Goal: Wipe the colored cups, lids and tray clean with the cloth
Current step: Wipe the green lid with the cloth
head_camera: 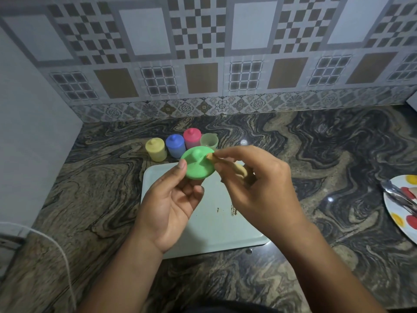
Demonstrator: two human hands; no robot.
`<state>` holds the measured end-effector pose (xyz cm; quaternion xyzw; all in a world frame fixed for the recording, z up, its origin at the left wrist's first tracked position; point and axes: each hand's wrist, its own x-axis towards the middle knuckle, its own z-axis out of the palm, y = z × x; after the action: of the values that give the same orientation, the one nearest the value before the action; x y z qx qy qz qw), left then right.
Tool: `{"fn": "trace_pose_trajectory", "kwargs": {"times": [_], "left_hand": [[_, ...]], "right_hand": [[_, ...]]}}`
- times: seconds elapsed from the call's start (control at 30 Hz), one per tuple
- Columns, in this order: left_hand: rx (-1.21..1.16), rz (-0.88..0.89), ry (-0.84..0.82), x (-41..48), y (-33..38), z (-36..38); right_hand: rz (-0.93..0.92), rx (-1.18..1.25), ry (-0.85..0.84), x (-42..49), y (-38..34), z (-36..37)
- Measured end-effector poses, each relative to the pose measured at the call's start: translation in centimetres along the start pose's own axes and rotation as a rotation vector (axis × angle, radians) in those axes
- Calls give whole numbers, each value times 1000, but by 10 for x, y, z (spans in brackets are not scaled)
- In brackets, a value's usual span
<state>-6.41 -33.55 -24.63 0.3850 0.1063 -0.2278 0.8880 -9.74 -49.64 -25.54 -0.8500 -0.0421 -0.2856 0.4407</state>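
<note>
Green lid sits pinched in the left hand above the tray, while the right hand closes on what looks like a tan cloth touching its rim.

Far right on the swirled dark stone counter: a white plate with red and yellow dots, metal tongs across it; near left, a white cord; behind, patterned wall tiles.
</note>
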Motion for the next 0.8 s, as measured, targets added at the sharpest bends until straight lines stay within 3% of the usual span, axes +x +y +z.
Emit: {"fn": "trace_pose_trajectory", "kwargs": {"times": [0.4,0.8], "left_hand": [[114,21,-23,-10,-3,7],[173,83,-8,-12,-3,7]], "right_hand": [[-20,-167,24,13,-5,1],[-93,-53,101,7,-11,10]]}}
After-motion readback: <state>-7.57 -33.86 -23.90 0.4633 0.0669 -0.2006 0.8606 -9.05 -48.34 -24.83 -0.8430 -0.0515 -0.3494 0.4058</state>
